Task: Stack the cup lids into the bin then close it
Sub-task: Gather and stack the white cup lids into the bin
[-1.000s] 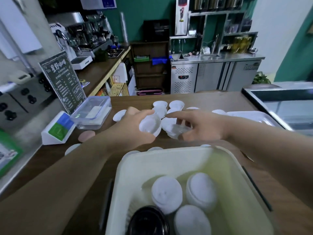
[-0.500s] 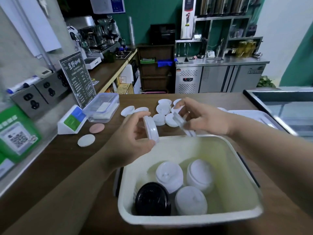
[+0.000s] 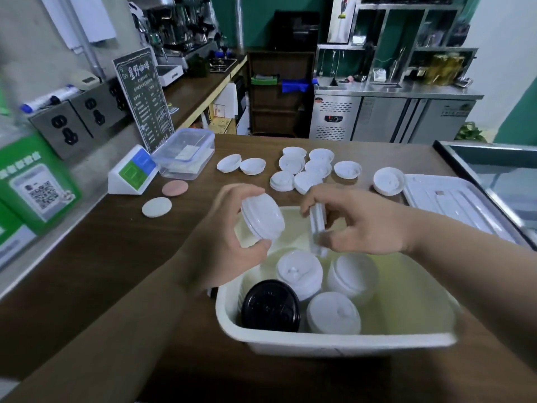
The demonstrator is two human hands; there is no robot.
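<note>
Each hand, left hand (image 3: 229, 242) and right hand (image 3: 366, 228), grips white lids above the bin (image 3: 334, 343).

Left hand (image 3: 229, 242): bare. Right hand (image 3: 366, 228): bare. Both forearms: bare along their whole visible length, from wrist to picture edge. Fingernail detail is blurred. Clothing: cannot tell, none in view.

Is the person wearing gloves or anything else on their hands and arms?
No gloves. The left hand and the right hand are both bare, with no rings, watch or bracelets that I can see. No sleeves show either: everything is uncovered right to the picture's edge.
</note>
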